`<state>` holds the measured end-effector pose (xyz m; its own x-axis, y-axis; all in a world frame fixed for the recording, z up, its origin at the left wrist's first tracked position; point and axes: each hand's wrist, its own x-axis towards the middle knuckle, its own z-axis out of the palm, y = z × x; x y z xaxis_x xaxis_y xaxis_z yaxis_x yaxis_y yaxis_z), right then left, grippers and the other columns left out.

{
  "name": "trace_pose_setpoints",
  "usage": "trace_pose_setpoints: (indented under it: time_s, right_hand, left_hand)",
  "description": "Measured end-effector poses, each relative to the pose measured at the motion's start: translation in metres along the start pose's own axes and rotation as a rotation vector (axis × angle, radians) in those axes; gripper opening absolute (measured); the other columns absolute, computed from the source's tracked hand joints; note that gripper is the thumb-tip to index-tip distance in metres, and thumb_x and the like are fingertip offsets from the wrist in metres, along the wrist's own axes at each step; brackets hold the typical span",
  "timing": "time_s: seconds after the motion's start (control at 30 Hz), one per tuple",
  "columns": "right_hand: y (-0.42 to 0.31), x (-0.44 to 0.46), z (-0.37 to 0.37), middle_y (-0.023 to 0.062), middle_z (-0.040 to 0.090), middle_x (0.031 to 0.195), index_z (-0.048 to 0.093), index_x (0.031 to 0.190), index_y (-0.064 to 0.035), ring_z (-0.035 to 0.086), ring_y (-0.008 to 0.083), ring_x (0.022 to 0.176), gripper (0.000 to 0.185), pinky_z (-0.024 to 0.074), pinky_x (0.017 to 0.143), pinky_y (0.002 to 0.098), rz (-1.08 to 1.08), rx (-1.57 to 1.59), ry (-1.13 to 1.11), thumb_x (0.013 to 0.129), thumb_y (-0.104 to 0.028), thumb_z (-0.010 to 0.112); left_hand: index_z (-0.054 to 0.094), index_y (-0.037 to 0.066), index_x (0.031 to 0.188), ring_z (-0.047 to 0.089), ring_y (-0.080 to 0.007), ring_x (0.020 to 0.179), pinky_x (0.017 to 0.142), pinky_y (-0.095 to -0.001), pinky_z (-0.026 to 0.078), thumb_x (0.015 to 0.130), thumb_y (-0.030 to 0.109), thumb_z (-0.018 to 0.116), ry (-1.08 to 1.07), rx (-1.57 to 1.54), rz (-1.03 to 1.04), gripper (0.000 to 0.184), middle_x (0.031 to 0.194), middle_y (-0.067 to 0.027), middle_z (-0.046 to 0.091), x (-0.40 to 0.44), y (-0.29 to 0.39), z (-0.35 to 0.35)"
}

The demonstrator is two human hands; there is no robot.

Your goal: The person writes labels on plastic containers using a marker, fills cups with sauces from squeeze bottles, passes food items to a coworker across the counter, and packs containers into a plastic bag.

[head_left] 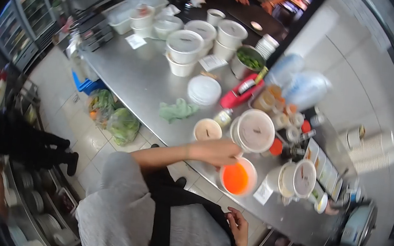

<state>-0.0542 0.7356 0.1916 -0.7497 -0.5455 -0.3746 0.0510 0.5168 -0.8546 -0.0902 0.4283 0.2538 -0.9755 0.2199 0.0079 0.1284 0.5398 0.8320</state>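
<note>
My left hand (218,152) is closed at the upper left rim of a white tub (253,164) with bright orange contents (235,178). What its fingers grip is too blurred to tell. Beside it stand a small tub with pale brown contents (208,130) and larger lidded tubs (256,130). My right hand (237,226) hangs low beside the black apron (211,212), fingers loosely bent and apart, with nothing visible in it. A white paper slip (263,192) lies right of the orange tub.
On the steel counter (129,74) are a green cloth (178,110), stacked white lids (204,91), lidded tubs (185,41), a red device (242,90) and bottles. Bagged vegetables (123,127) lie on the floor. A person (20,134) stands at left; another person's hands (267,6) show at top.
</note>
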Motion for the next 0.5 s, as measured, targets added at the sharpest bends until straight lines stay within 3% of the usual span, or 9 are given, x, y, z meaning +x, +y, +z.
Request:
trace_pose_setpoints:
  time_s: [0.07,0.23,0.33,0.43,0.5]
  right_hand:
    - [-0.016,0.035,0.004,0.0095,0.065,0.082,0.058,0.108,-0.0026,0.062,0.0151,0.076,0.025,0.0463,0.073,0.0272,-0.107,-0.020,-0.077,0.086,-0.014,0.057]
    - [-0.098,0.121,0.034,0.0115,0.064,0.082,0.056,0.108,-0.0016,0.062,0.0182,0.078,0.027,0.0467,0.071,0.0286,-0.448,-0.297,-0.242,0.084,-0.013,0.058]
    - [-0.174,0.154,0.072,0.0115,0.064,0.085,0.056,0.109,-0.0014,0.062,0.0192,0.080,0.027,0.0465,0.073,0.0288,-0.559,-0.371,-0.280,0.084,-0.011,0.057]
    - [-0.221,0.192,0.120,0.0132,0.063,0.088,0.056,0.109,-0.0022,0.062,0.0218,0.081,0.028,0.0465,0.073,0.0302,-0.644,-0.381,-0.344,0.083,-0.012,0.057]
    - [-0.246,0.212,0.154,0.0143,0.062,0.090,0.056,0.109,-0.0029,0.062,0.0234,0.082,0.029,0.0465,0.073,0.0317,-0.674,-0.380,-0.390,0.082,-0.013,0.058]
  left_hand:
    - [0.049,-0.005,0.073,0.063,-0.0229,0.053,0.049,-0.0318,0.049,0.078,0.012,0.048,0.206,-0.085,-0.155,0.017,0.059,-0.0158,0.057,-0.047,-0.014,-0.050]
    - [0.050,-0.007,0.074,0.064,-0.0222,0.053,0.049,-0.0304,0.051,0.079,0.008,0.047,0.609,0.054,-0.403,0.016,0.060,-0.0177,0.059,-0.113,-0.110,-0.128]
    - [0.052,-0.008,0.069,0.063,-0.0278,0.052,0.055,-0.0338,0.052,0.077,0.010,0.046,0.734,0.036,-0.496,0.020,0.058,-0.0208,0.059,-0.130,-0.179,-0.160]
    - [0.054,-0.006,0.070,0.063,-0.0295,0.055,0.059,-0.0359,0.052,0.077,0.013,0.048,0.700,0.071,-0.540,0.021,0.060,-0.0208,0.059,-0.138,-0.239,-0.187]
    - [0.056,-0.004,0.071,0.064,-0.0305,0.059,0.062,-0.0392,0.051,0.077,0.017,0.048,0.702,0.285,-0.508,0.023,0.063,-0.0205,0.060,-0.138,-0.293,-0.192]
